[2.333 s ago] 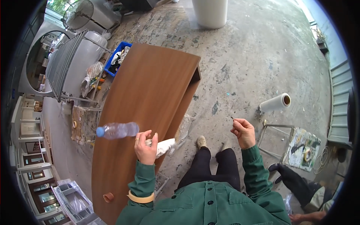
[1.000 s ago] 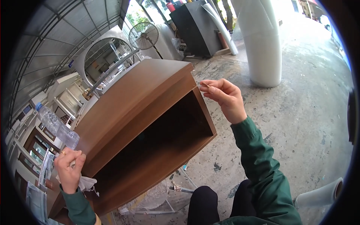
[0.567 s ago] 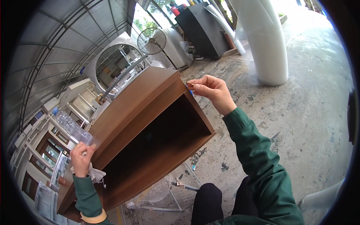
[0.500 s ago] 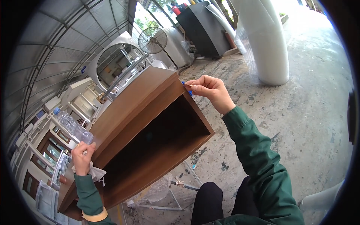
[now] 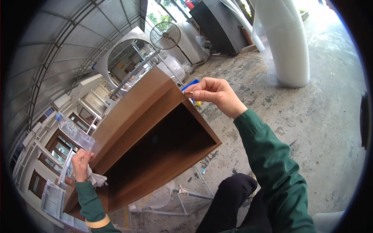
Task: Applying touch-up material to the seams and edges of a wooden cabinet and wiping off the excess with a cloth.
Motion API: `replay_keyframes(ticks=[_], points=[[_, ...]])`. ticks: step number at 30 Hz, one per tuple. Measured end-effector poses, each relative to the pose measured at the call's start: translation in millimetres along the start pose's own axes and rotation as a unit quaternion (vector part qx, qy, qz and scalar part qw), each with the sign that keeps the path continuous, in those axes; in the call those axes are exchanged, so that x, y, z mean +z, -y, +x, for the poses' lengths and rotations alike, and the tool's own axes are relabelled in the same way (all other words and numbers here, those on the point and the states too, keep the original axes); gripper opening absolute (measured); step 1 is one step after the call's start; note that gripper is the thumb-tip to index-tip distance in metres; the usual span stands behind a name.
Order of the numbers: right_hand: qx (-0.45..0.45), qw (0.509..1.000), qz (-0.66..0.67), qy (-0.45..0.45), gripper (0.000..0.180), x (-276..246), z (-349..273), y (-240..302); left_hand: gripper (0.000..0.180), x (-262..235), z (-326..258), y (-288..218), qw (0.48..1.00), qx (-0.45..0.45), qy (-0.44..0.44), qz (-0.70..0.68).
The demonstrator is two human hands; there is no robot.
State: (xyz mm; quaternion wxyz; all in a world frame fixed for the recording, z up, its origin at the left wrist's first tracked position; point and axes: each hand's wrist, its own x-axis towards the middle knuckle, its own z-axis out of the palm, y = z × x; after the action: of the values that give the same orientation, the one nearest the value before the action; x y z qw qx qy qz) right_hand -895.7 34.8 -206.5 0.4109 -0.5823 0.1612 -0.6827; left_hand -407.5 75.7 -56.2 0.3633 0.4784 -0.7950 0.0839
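Observation:
A brown wooden cabinet with a dark open front lies at a slant before me. At its far right corner my right hand pinches a thin brownish stick between thumb and fingers; its tip is at the cabinet's edge, and its exact kind is too small to tell. My left hand is closed at the cabinet's left end, with a pale cloth bunched in it and hanging below. Just beyond that hand, a clear plastic bottle with a blue cap stands on the cabinet's top side.
A metal frame with plastic wrap shows below the cabinet. Something blue lies behind the right corner. Farther off are a standing fan, a round mirror, a dark cabinet and a roll of bubble wrap.
The whole view has shifted a little. My right hand with the stick stays at the cabinet's corner, and more of the blue thing behind it shows. My knees have shifted.

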Motion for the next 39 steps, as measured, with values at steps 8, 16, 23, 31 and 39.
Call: replay_keyframes(ticks=[8,16,23,31,39], points=[[-0.011,0.99,0.094,0.105,0.005,-14.5,25.8,-9.1,0.034,-2.0,-5.6,-6.0,0.999,-0.037,0.0,-0.028],[-0.043,0.972,0.151,0.172,0.003,-16.8,54.8,-21.3,0.036,-8.7,-12.1,-10.5,0.999,-0.046,-0.001,0.023],[-0.052,0.968,0.137,0.205,0.003,-22.2,67.5,-25.6,0.036,-1.7,-10.1,-21.6,0.999,-0.041,-0.006,-0.002],[-0.04,0.974,0.083,0.209,0.006,-20.5,69.2,-17.0,0.038,-7.2,-11.6,-14.0,0.999,-0.052,-0.002,0.004],[-0.04,0.979,0.061,0.193,0.007,-19.9,68.9,-13.4,0.045,-3.8,-9.8,-18.2,0.998,-0.056,-0.002,0.021]])
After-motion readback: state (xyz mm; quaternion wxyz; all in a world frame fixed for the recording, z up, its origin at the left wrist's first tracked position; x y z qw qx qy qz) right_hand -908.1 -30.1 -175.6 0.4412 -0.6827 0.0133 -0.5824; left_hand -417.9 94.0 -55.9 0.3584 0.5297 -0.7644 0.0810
